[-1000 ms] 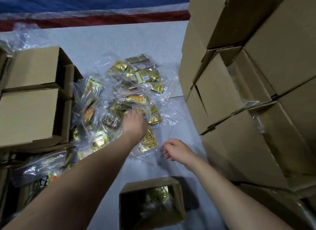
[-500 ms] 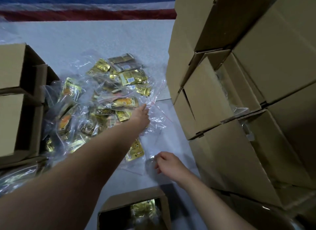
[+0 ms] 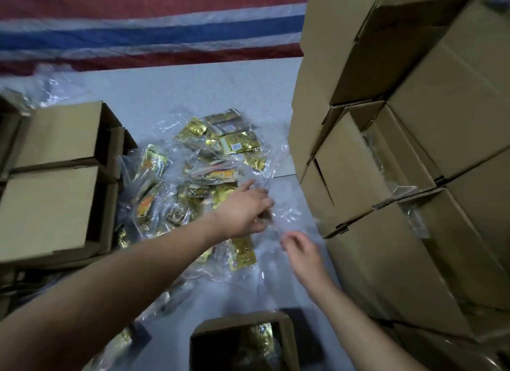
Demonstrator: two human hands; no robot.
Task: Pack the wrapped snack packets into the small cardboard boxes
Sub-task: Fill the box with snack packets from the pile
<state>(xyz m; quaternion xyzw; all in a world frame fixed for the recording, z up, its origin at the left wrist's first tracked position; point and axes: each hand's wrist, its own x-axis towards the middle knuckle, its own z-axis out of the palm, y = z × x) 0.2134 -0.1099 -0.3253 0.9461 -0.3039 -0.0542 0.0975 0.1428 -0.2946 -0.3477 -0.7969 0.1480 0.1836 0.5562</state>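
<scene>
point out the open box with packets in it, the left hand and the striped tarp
open box (image 3: 287, 325): head view, near right rim
left hand (image 3: 242, 210): head view, back of hand
striped tarp (image 3: 138, 33): head view, blue stripe

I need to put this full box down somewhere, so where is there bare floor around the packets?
Bare grey floor lies beyond the packet pile, up to the striped tarp. A narrower strip runs between the open box and the stacked cartons. It is crowded between the left boxes and both hands.
</scene>
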